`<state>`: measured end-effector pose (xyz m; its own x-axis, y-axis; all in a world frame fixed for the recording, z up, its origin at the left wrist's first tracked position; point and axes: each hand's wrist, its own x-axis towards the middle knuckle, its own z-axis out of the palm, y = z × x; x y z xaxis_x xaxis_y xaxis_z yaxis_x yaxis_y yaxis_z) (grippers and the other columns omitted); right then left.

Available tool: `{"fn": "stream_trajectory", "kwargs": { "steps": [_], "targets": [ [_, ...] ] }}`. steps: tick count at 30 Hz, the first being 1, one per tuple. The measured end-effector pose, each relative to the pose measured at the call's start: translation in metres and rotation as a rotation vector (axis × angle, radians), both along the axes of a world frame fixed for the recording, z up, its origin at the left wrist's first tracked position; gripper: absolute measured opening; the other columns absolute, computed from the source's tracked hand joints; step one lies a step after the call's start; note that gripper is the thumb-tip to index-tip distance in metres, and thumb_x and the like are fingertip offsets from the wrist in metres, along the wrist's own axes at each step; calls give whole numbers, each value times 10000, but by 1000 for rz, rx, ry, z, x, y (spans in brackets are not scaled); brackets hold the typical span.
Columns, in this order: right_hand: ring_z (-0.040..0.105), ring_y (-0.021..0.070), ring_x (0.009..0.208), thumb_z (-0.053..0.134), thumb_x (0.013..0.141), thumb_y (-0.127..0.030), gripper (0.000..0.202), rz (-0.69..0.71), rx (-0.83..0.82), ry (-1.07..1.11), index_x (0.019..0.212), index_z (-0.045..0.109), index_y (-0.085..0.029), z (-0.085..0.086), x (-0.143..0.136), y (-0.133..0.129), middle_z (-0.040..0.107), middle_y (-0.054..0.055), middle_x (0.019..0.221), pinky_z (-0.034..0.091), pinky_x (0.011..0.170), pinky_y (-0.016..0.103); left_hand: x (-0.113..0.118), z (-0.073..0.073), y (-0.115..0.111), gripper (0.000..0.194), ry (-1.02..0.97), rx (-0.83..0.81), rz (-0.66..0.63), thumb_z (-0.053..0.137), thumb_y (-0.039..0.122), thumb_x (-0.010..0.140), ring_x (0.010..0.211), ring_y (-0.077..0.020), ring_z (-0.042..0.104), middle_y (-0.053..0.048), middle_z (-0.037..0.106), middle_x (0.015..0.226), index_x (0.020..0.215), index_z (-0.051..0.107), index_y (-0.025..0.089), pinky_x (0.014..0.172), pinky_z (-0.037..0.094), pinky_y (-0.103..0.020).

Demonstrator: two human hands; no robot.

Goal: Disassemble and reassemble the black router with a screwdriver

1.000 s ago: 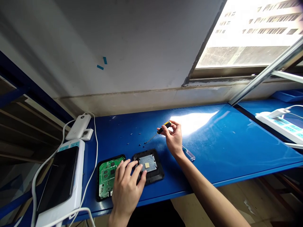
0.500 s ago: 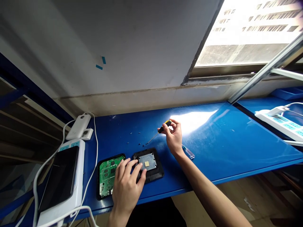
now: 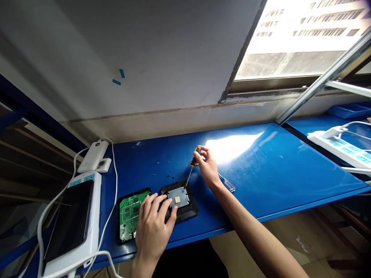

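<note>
My right hand (image 3: 206,166) grips a black and yellow screwdriver (image 3: 195,156), its tip at the upper right corner of a metal plate (image 3: 181,195) in a black casing (image 3: 188,211). A beige square pad sits on the plate. My left hand (image 3: 155,224) lies with fingers spread over the casing's left side, holding nothing. Left of it, partly covered by that hand, is a green circuit board (image 3: 129,216) in another black casing. Several small screws (image 3: 168,175) lie on the blue table behind the casings.
A second screwdriver with a clear handle (image 3: 228,185) lies right of my right wrist. At the left, a phone (image 3: 71,220) rests on a white power strip (image 3: 97,216), near a white power bank (image 3: 93,156) and cables. Another power strip (image 3: 343,148) is far right.
My right hand has moved the screwdriver from beside the loose screws toward me, and its tip is now at the plate's corner. My left hand keeps its place on the casing.
</note>
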<state>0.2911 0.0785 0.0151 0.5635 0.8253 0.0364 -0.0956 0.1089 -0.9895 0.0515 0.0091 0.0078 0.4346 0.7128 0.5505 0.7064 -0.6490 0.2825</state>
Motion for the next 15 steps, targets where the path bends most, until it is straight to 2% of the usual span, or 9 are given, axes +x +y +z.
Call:
{"fn": "stream_trajectory", "kwargs": {
  "steps": [15],
  "targets": [
    [697, 149, 613, 751, 783, -565, 526, 14, -33, -45, 1142, 538, -245, 1, -1, -1, 627, -45, 874, 564, 601, 301, 1, 1, 0, 149, -3, 12, -14, 632, 270, 969, 1098, -326, 626, -85, 749, 1038, 1041, 732, 186, 969, 510, -526]
  ]
}}
